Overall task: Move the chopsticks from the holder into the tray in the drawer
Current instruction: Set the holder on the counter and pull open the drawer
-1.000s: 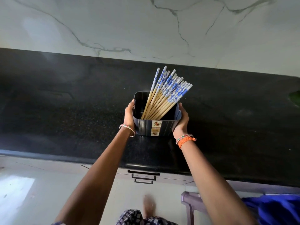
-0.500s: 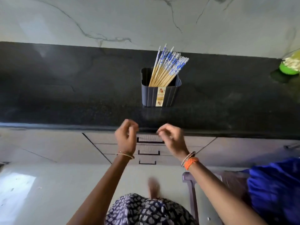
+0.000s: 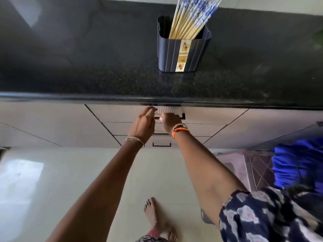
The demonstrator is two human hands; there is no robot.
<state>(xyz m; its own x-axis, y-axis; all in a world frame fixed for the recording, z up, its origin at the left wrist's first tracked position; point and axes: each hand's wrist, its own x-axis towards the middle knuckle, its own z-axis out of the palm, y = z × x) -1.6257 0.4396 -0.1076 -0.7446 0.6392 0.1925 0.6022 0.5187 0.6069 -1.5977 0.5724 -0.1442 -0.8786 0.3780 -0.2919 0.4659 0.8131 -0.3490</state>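
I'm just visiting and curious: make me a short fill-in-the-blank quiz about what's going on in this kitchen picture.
1. The chopsticks stand in a dark holder on the black ____.
2. The right hand is curled round the top drawer's ____.
3. The top drawer is not yet ____.
4. The left hand holds ____.

Missing words: countertop; handle; open; nothing

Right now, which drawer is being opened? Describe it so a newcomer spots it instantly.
Find the black counter with the dark chopstick holder on it. Just under the counter's edge, below the holder, sits the top drawer of a stack. Unlike the drawers beneath it, both hands are at its black handle.
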